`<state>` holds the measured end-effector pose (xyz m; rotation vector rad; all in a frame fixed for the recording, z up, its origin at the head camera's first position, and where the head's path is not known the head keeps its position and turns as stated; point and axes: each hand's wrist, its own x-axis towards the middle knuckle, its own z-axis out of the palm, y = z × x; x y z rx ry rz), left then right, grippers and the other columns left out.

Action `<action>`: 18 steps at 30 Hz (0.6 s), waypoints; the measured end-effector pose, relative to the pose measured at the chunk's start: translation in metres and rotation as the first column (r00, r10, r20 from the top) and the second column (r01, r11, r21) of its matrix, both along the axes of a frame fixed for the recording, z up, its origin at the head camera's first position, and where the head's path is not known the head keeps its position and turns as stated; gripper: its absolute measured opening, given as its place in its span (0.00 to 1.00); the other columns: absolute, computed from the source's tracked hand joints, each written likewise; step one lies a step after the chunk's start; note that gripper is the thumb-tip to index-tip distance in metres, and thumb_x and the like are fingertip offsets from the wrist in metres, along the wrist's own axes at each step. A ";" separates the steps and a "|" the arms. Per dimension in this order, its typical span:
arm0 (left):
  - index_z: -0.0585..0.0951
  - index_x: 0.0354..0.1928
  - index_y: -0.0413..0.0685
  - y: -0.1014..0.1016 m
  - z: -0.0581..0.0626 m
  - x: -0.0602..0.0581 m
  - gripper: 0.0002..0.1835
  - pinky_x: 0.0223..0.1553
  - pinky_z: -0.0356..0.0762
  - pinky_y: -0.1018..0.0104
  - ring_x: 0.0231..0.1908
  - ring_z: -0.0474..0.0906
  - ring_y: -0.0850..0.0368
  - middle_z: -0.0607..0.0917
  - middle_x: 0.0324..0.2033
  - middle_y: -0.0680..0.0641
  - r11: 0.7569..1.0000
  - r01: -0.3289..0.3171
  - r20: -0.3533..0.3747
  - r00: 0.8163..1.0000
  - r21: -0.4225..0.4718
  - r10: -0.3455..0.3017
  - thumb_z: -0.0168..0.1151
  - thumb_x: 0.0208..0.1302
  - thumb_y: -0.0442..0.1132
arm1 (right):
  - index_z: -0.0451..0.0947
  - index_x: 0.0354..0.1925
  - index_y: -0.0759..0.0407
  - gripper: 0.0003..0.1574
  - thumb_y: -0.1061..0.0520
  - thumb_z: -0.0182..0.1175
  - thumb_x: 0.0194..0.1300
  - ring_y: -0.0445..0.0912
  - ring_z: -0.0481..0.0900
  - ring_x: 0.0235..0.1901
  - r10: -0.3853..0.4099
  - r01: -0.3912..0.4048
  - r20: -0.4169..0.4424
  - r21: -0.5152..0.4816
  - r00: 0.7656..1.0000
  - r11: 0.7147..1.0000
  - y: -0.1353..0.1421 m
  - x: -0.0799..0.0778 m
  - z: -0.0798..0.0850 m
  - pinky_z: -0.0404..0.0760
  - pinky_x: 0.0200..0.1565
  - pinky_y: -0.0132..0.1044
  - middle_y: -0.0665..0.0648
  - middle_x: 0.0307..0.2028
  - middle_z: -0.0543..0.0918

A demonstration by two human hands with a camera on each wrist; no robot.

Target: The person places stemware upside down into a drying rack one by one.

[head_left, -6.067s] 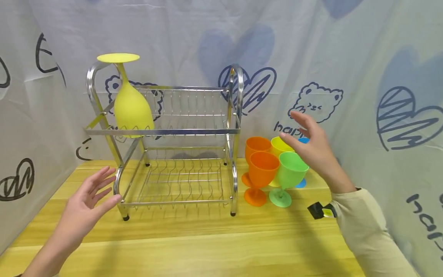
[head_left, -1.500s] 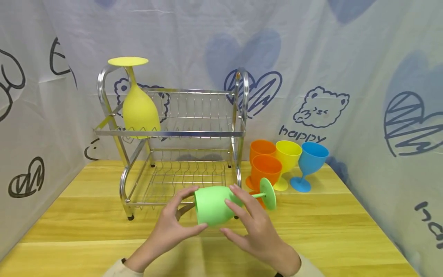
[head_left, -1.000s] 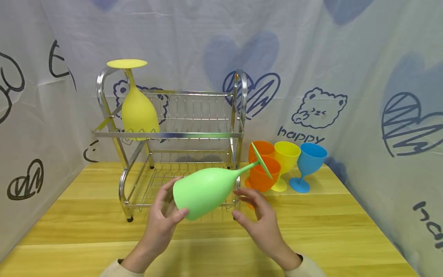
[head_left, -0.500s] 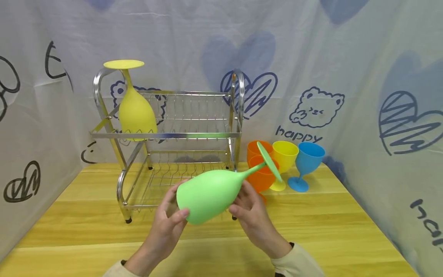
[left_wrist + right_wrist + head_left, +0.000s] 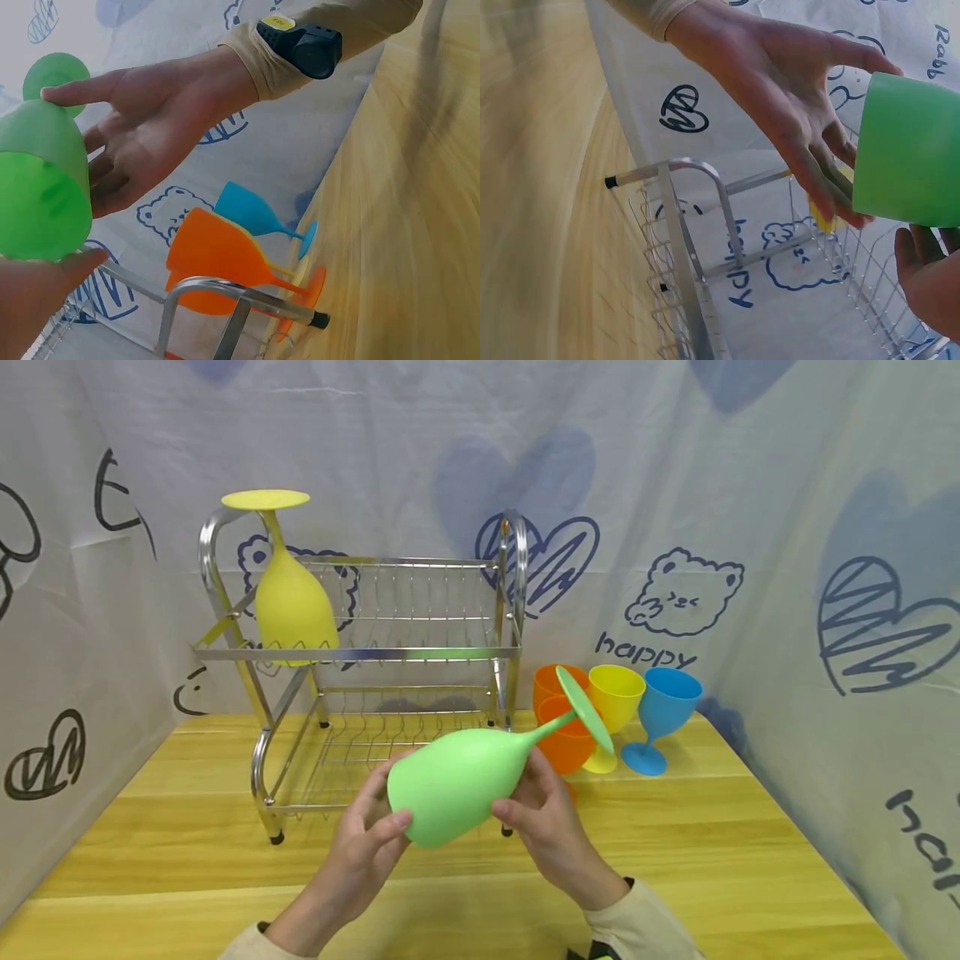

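A light green plastic goblet (image 5: 457, 787) is held on its side above the table, its foot tipped up to the right and its mouth down to the left. My left hand (image 5: 362, 845) grips the bowl near the rim, thumb in front and fingers behind. At the stem end of the bowl, my right hand (image 5: 553, 828) holds it with the thumb in front, the other fingers partly hidden behind. In the left wrist view, the hollow mouth of the goblet (image 5: 41, 202) faces the camera.
A two-tier chrome dish rack (image 5: 360, 653) stands behind the hands, with a yellow goblet (image 5: 296, 602) upside down on its upper left. Right of the rack stand two orange goblets (image 5: 561, 756), another yellow goblet (image 5: 619, 692) and a blue goblet (image 5: 667, 703). Printed cloth (image 5: 405, 460) surrounds the table.
The green goblet has left the group on the right and been turned from upright to sideways. My right hand let go of it briefly, then took hold again near the stem.
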<state>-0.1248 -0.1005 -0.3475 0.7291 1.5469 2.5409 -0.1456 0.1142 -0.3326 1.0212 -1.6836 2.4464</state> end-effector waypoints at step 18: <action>0.54 0.71 0.32 -0.082 0.084 -0.018 0.48 0.72 0.46 0.59 0.71 0.48 0.46 0.51 0.73 0.39 0.551 -0.830 -0.616 0.390 0.088 0.685 0.60 0.44 0.19 | 0.61 0.70 0.60 0.40 0.66 0.60 0.60 0.54 0.78 0.52 -0.251 0.311 -0.246 0.250 0.936 0.917 0.037 -0.007 0.084 0.81 0.50 0.46 0.62 0.59 0.76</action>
